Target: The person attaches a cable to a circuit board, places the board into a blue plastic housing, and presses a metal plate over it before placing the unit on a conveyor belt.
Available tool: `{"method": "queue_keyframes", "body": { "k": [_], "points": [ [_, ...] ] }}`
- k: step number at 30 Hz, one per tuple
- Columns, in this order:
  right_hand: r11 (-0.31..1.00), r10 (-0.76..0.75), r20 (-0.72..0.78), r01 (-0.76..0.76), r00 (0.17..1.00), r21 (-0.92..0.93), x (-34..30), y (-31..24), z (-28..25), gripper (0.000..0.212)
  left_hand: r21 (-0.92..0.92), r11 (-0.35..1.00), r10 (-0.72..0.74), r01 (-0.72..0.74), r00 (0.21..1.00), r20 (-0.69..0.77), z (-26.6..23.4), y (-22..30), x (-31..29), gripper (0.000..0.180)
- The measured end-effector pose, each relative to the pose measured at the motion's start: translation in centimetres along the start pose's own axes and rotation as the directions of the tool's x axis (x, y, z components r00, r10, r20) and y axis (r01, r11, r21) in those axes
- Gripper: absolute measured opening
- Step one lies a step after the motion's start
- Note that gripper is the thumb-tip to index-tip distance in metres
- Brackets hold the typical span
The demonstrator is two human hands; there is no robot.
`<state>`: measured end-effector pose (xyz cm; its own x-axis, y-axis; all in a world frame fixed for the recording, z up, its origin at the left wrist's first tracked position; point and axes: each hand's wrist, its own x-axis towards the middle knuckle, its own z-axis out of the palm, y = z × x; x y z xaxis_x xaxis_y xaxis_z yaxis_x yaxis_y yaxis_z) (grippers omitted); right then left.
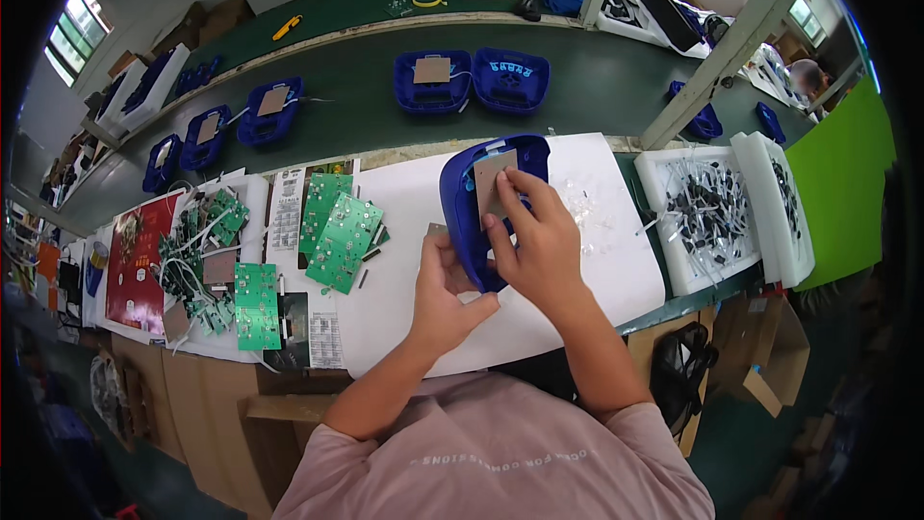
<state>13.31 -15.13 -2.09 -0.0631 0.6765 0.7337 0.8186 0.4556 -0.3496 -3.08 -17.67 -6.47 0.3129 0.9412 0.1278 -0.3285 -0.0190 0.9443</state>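
A blue plastic housing (460, 202) is held up on edge above the white sheet, tilted with its inside toward my right. My left hand (445, 291) grips its lower left side, the thumb lying along the near end. Inside the housing sits a flat brown board (489, 183). The thumb and bent fingers of my right hand (539, 236) are closed on this board's right edge and face. A small brownish piece (438, 229) shows by my left fingertips; what it is I cannot make out.
Green circuit boards (348, 241) lie on the left, beside a pile of wired boards (197, 265). Foam trays (707, 274) of black parts with white leads stand at right. More blue housings (510, 82) rest along the far bench. A metal post (731, 48) rises at back right.
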Motion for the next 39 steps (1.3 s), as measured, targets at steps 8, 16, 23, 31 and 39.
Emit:
{"method": "queue_keyframes", "body": {
  "k": [8,16,23,31,39],
  "points": [
    [0.988,0.108,0.251,-0.075,0.962,-0.138,1.2,-0.4,-1.5,0.036,-0.012,0.998,-0.064,0.065,0.995,0.073,-0.8,-0.8,-0.3,0.079],
    [0.997,-0.027,-0.073,0.021,0.997,-0.077,0.3,-0.2,-0.3,0.034,-0.22,0.972,-0.068,0.08,0.996,0.065,-0.2,0.3,-0.4,0.08],
    [0.994,-0.02,-0.066,0.013,0.998,-0.104,0.5,-1.5,-0.3,0.033,-0.266,0.959,-0.087,0.099,0.995,0.055,0.0,1.6,-0.7,0.084],
    [0.98,-0.032,0.151,0.061,0.988,-0.19,1.7,-3.3,0.4,0.048,-0.256,0.924,-0.327,0.284,0.934,-0.142,-4.1,4.7,3.8,0.054],
    [0.995,-0.003,0.16,0.019,0.987,-0.096,-2.7,-2.2,-3.2,0.035,-0.032,0.984,-0.169,0.176,0.85,-0.498,-28.2,5.9,19.7,0.02]
  ]
}}
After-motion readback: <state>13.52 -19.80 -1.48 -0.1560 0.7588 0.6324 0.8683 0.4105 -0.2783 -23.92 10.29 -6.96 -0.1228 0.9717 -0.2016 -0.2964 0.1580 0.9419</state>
